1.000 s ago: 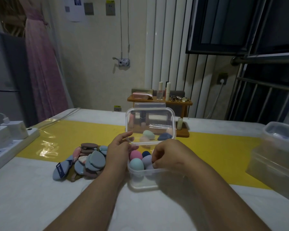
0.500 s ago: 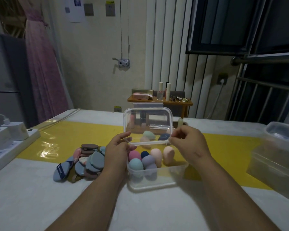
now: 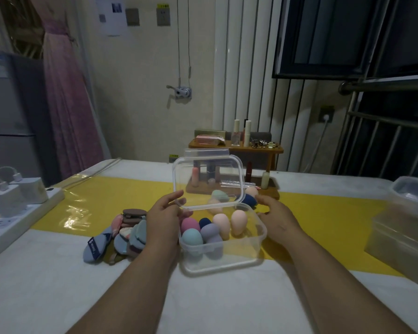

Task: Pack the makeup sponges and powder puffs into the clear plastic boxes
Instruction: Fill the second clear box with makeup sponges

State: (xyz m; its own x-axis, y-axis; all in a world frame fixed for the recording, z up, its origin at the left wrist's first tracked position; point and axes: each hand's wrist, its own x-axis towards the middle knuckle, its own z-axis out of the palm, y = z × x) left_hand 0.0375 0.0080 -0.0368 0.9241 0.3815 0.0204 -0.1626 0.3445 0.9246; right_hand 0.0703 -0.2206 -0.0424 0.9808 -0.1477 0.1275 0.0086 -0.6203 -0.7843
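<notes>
Right hand withdrawn from clear box; now placed beyond box's far right corner, fingers at navy sponge, grip cannot be told. Lid held upright above box, pinched by left hand. Sponges seated inside box. Powder puffs piled left of box, unpacked. Next loose sponge judged in hand; packing part-done.

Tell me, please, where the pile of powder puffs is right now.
In the head view, the powder puffs lie heaped on the table left of centre, just beside the left hand and the clear box, at the yellow mat's near edge.
</notes>
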